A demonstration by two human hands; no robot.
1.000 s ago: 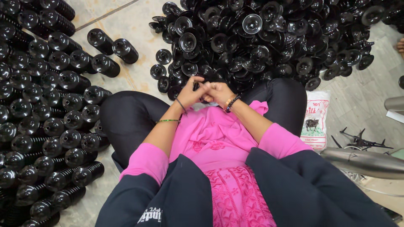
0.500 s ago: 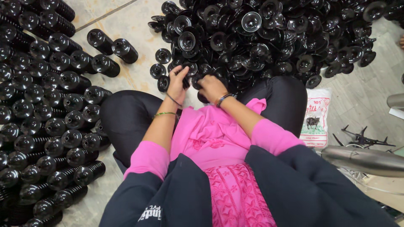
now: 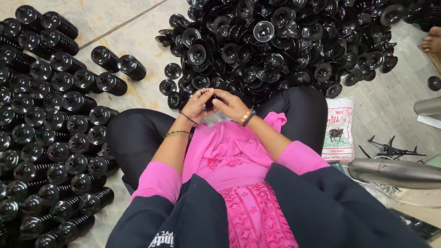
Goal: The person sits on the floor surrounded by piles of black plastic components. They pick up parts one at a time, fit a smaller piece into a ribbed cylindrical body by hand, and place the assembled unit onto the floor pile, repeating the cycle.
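- Head view: the left hand and the right hand meet above the lap, fingers curled in and pinching a small black part between them.
- The part is shiny, dark and mostly hidden by the fingers, so I cannot tell its shape.
- Just past the hands lies a big pile of loose black cups on the floor.
- To the left, stacked black ribbed pieces lie in rows.
- A white printed bag sits by the right knee.
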